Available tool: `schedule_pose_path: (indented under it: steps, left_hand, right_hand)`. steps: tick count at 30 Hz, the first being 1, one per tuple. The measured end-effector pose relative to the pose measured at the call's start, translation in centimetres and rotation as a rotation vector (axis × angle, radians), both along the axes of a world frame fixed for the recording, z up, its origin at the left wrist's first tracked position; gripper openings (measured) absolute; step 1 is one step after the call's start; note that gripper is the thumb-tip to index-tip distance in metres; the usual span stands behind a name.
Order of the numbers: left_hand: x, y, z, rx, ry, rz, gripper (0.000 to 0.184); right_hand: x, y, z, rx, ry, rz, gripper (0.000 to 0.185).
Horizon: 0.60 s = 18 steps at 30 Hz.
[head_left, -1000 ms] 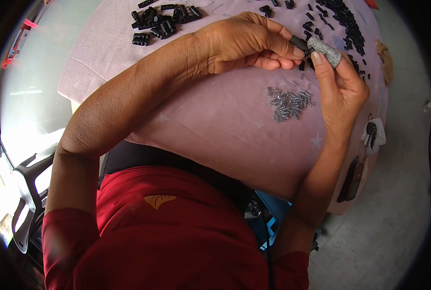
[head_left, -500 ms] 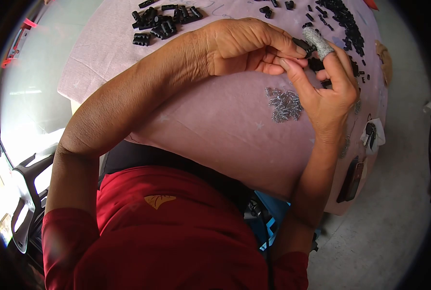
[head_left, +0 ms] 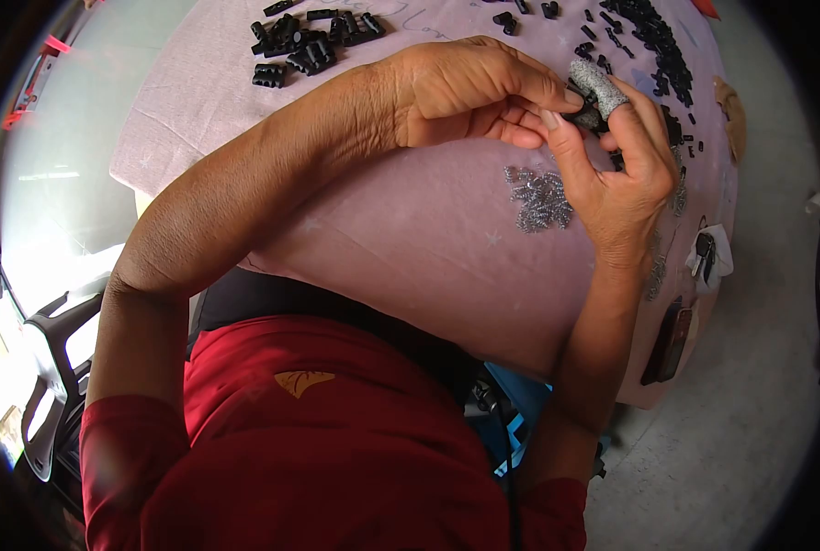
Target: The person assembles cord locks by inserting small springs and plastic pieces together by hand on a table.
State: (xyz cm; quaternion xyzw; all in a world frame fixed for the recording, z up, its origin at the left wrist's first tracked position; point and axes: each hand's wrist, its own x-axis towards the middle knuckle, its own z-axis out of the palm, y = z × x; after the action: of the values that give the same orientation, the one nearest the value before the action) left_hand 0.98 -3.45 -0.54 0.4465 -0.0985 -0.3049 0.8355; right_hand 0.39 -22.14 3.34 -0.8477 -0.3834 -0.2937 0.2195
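Observation:
My left hand (head_left: 483,87) pinches a small black part (head_left: 582,103) between thumb and fingers, at the upper right of the table. My right hand (head_left: 616,165) meets it there, its thumb close to my left fingertips and its index finger, in a grey speckled finger cover (head_left: 598,84), bent over the same part. Fingers partly hide the part. Just below the hands lies a pile of small metal springs (head_left: 542,202), partly behind my right thumb and wrist.
A pile of black cylindrical parts (head_left: 311,46) lies at the upper left of the pink cloth (head_left: 410,230). Many small black pieces (head_left: 662,46) spread at the upper right. Keys (head_left: 706,255) and a dark phone-like object (head_left: 669,344) lie along the right edge.
My right hand has shifted left and slightly down, now covering some springs. Its thumb has left the finger cover and moved toward my left fingertips. My left hand has lowered slightly.

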Motion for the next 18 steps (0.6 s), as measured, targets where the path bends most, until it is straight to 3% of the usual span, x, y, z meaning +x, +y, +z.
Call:
schedule_pose_path:
  steps: [18]
  left_hand:
    - [-0.06, 0.02, 0.19, 0.005, 0.012, 0.008, 0.026]
  right_hand:
    - [0.96, -0.53, -0.4, -0.039, -0.202, 0.055, 0.03]
